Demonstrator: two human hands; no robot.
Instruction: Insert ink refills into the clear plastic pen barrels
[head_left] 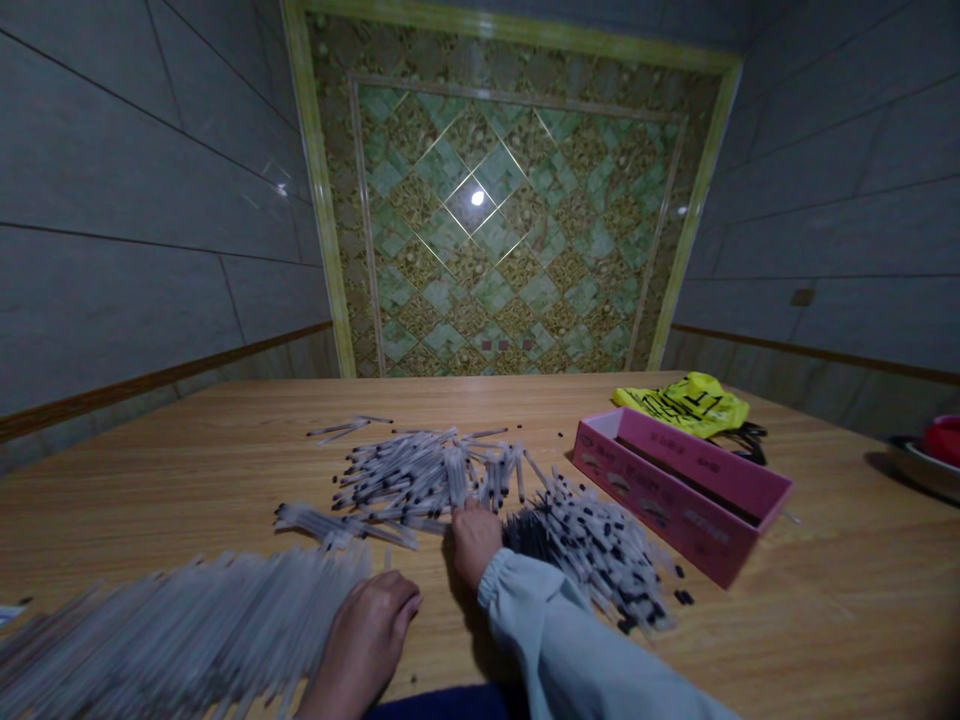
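My right hand [474, 542] is closed at the near end of a small bundle of thin translucent tubes [455, 475], which points away from me among other tubes. Beyond it spreads a loose pile of dark-tipped tubes [397, 472]. My left hand [373, 628] rests low on the table with its fingers curled in; whether anything is inside them is hidden. Beside that hand lies a wide row of long clear tubes [187, 630], blurred. To the right of my right hand is a heap of short whitish pieces with black ends [592, 550].
An open pink box [660, 485] stands right of the heap, with a yellow bag [686, 402] behind it. A bowl [930, 470] with something red sits at the far right edge. Small black caps [683, 597] lie scattered on the wooden table [840, 600].
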